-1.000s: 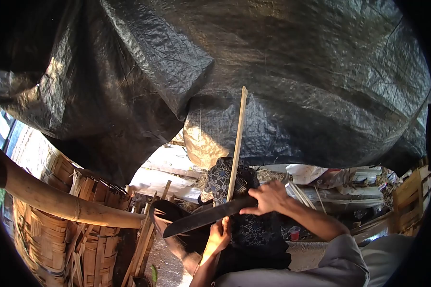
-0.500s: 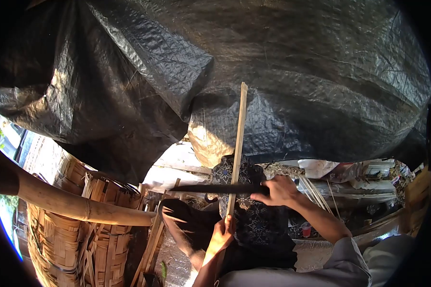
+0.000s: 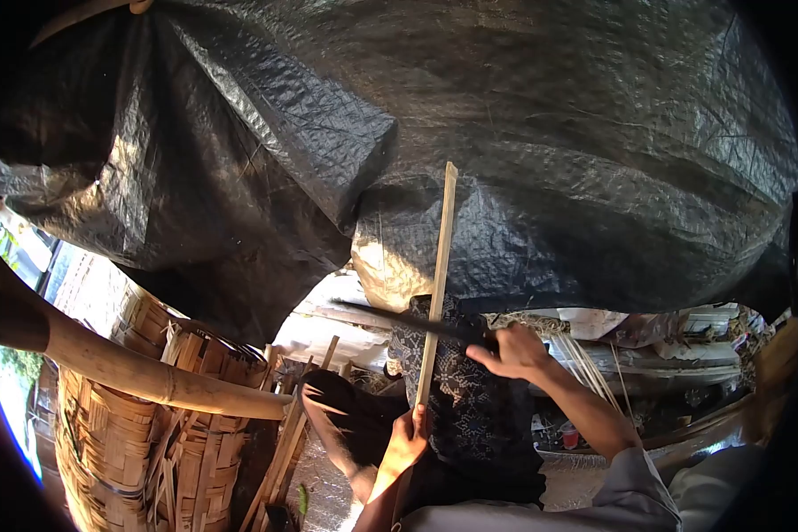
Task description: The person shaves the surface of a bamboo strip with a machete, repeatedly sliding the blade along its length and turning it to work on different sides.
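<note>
My left hand (image 3: 405,441) grips the lower end of a long pale bamboo strip (image 3: 439,266) that stands almost upright in front of me. My right hand (image 3: 510,348) holds the handle of a long dark blade (image 3: 408,319), which lies across the strip about halfway up, its tip pointing left and slightly up. Behind the strip, a dark patterned cloth (image 3: 457,390) covers my knee.
A black tarpaulin (image 3: 505,133) hangs overhead and fills the upper view. Woven bamboo baskets (image 3: 142,426) stand at the left behind a thick bamboo pole (image 3: 142,377). Loose bamboo slats (image 3: 279,452) lean by the baskets. Bags and clutter (image 3: 647,332) lie at the right.
My right hand has raised the blade along the strip: it was low and slanting down-left, then level, and now sits higher with its tip tilted up. My left hand stays on the strip.
</note>
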Tool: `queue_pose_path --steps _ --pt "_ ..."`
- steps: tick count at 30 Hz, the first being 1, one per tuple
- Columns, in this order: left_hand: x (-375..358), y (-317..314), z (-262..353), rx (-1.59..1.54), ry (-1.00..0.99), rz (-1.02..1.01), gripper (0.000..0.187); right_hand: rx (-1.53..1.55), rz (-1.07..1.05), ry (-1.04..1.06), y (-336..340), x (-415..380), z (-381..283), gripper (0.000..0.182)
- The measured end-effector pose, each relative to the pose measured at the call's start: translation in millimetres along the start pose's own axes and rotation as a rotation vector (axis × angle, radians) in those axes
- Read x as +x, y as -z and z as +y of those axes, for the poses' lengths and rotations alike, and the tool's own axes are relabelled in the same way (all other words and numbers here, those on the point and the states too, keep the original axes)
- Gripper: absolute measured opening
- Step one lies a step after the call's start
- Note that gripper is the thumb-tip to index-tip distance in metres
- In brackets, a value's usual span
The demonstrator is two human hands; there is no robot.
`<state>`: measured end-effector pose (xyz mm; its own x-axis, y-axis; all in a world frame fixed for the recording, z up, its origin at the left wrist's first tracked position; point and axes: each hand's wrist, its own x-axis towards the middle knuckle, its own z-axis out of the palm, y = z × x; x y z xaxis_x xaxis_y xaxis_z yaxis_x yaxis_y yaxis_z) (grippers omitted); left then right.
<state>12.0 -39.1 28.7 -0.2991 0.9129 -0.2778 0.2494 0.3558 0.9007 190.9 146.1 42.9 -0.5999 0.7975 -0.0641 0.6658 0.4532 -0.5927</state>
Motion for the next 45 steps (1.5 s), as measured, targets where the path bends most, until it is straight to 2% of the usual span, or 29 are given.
queue_pose_path --steps 2,3,5,7,9,10,11,13,15,17,19,21,24,25,26,27,29,30,33,35,37,38,40,41,43,45 --pt "-1 -1 2 0.025 -0.016 0.025 0.045 -0.215 0.057 0.105 -3 -9 -1 0.079" --pt "1 -3 2 0.03 -0.026 0.027 0.045 -0.214 0.069 0.107 0 -8 1 0.079" --pt "0 -6 3 0.168 -0.195 0.111 0.04 -0.24 0.053 0.073 9 -5 3 0.079" --pt "-4 -10 9 0.155 -0.241 0.14 0.042 -0.089 0.171 -0.079 -3 8 17 0.077" --pt "-3 -9 16 0.219 -0.253 0.151 0.032 0.123 0.326 -0.178 -6 17 17 0.073" --pt "-2 -10 11 0.212 -0.333 0.171 0.03 0.159 0.235 -0.274 2 16 9 0.069" --pt "0 -10 6 0.215 -0.34 0.177 0.03 0.161 0.241 -0.266 6 14 6 0.069" --pt "1 -10 -1 0.242 -0.365 0.207 0.029 0.209 -0.101 -0.227 8 5 3 0.068" --pt "-1 -10 0 0.221 -0.356 0.193 0.03 0.047 -0.078 -0.026 6 -10 0 0.071" --pt "-4 -9 3 0.206 -0.341 0.179 0.03 -0.189 0.013 0.065 7 -14 -1 0.077" --pt "-7 -9 8 0.26 -0.284 0.183 0.031 -0.171 0.125 0.047 0 -6 5 0.082" --pt "-9 -11 6 0.267 -0.296 0.202 0.032 -0.025 0.26 -0.097 -4 4 7 0.076" --pt "-6 -15 -1 0.305 -0.374 0.256 0.032 0.028 0.191 -0.151 4 4 1 0.074" --pt "-8 -14 0 0.343 -0.43 0.285 0.032 0.011 0.16 -0.072 4 -3 -3 0.074" --pt "-10 -13 6 0.355 -0.347 0.236 0.033 -0.005 0.13 0.006 3 -8 -4 0.073" --pt "-10 -12 6 0.365 -0.344 0.229 0.033 0.005 0.13 0.0 0 -9 -1 0.073" --pt "-10 -11 5 0.285 -0.298 0.185 0.034 -0.267 0.15 0.156 -2 -10 6 0.072" --pt "-10 -12 4 0.275 -0.324 0.192 0.034 -0.251 0.202 0.156 -7 -6 12 0.072" --pt "-12 -13 12 0.309 -0.31 0.214 0.032 0.097 0.176 -0.064 -15 9 18 0.069" --pt "-12 -13 9 0.321 -0.325 0.219 0.031 0.154 0.174 -0.096 -7 5 12 0.066" --pt "-11 -12 9 0.339 -0.342 0.226 0.029 0.124 -0.061 -0.059 -3 -6 6 0.065" --pt "-13 -14 9 0.403 -0.345 0.24 0.028 0.123 -0.063 -0.062 1 -10 4 0.065" --pt "-15 -15 8 0.463 -0.341 0.249 0.026 -0.075 0.018 0.077 8 -15 3 0.07" --pt "-13 -15 9 0.493 -0.418 0.27 0.026 -0.174 0.056 0.148 10 -15 3 0.073" --pt "-9 -15 5 0.595 -0.539 0.328 0.022 -0.08 0.125 0.127 2 -8 4 0.075" --pt "-6 -16 11 0.56 -0.611 0.332 0.018 -0.095 0.183 0.11 1 -6 2 0.076"
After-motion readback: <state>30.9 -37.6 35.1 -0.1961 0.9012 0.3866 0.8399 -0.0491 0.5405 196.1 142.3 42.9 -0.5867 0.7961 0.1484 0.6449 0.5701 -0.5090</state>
